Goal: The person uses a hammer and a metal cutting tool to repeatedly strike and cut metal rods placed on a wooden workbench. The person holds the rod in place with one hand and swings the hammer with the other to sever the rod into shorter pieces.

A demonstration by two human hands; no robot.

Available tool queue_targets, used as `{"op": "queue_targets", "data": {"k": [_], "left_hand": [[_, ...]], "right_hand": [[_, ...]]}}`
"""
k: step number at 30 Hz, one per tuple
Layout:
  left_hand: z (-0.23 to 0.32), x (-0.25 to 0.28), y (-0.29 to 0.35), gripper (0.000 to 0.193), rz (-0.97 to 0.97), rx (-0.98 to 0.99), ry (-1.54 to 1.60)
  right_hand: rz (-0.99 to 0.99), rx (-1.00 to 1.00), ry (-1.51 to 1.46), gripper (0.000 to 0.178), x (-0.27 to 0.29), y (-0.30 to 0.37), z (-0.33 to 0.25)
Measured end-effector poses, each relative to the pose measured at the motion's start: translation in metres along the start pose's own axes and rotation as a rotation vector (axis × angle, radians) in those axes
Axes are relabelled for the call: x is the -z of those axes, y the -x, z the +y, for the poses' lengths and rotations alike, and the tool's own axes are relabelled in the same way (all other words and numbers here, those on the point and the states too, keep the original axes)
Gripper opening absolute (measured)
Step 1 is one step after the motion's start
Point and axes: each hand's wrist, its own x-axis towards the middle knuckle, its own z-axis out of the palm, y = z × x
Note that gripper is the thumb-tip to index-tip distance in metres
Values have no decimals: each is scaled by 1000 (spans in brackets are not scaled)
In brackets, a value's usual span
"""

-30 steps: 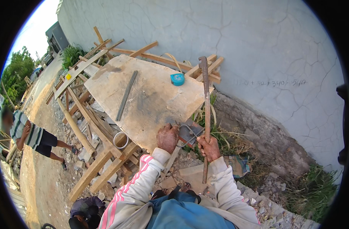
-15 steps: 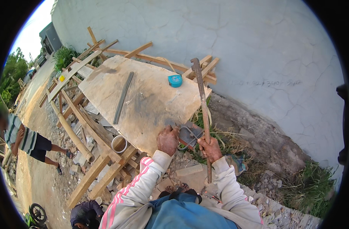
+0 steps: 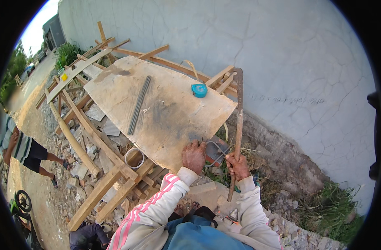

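My right hand point(image 3: 238, 166) is wrapped round the lower part of a long rusty bending bar point(image 3: 239, 112) with a hooked head. The bar stands nearly upright past the board's right end. My left hand point(image 3: 194, 157) is closed at the near edge of a worn wooden board point(image 3: 165, 116), with a bent steel rod point(image 3: 217, 145) coming out beside its fingers. The rod forms a loop between my hands, over a dark plate point(image 3: 219, 156). What the left fingers grip is partly hidden. Several straight steel rods point(image 3: 139, 106) and a teal tape measure point(image 3: 199, 90) lie on the board.
Wooden beams point(image 3: 94, 196) and a bamboo pole point(image 3: 76, 143) lie to the left over rubble, near a white ring point(image 3: 134, 158). A cracked wall point(image 3: 298, 62) rises behind. One person point(image 3: 30, 148) stands at left; another point(image 3: 88, 236) crouches at lower left.
The bending bar's hooked head has swung to the right, with my right hand still round the bar. My left hand stays at the board's edge. The whole view has shifted slightly.
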Motion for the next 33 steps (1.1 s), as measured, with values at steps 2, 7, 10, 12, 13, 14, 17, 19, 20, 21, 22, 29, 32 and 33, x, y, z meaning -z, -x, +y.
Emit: {"op": "queue_targets", "data": {"k": [2, 7, 10, 12, 13, 14, 17, 19, 20, 21, 22, 29, 32, 33], "left_hand": [[-1, -1, -1, 17, -47, 9, -24], [-1, -3, -1, 16, 7, -31, -39], [-1, -2, -2, 15, -3, -28, -35], [1, -2, -2, 16, -14, -5, -39], [2, -1, -1, 17, -16, 2, -53], [2, 0, -2, 18, -15, 3, -60], [4, 1, -1, 20, -63, 29, -69], [6, 1, 0, 22, -32, 7, -86], [7, 1, 0, 22, -23, 9, -98], [8, 1, 0, 22, -21, 5, -99], [8, 1, 0, 23, -19, 1, -103], [11, 1, 0, 22, -39, 16, -150], [14, 3, -1, 21, -9, 6, -141], [14, 4, -2, 20, -15, 9, -137]], "right_hand": [[-1, 15, 9, 14, 0, 0, 0], [-13, 1, 9, 13, 1, 0, -1], [-35, -18, -22, 13, 3, -1, 0], [-57, 9, -26, 15, 4, -2, 2], [-70, 19, -34, 17, 5, -3, 4], [-76, 31, -12, 17, 6, -3, 5], [-102, 17, -38, 16, 9, -7, 9], [-124, 32, -65, 15, 10, -9, 12], [-123, 35, -66, 14, 10, -10, 13], [-125, 36, -67, 13, 11, -10, 13], [-132, 30, -77, 13, 11, -11, 14], [-185, 37, -119, 13, 13, -12, 14], [-221, 45, -107, 16, 13, -14, 16], [-232, 48, -101, 18, 14, -14, 16]]}}
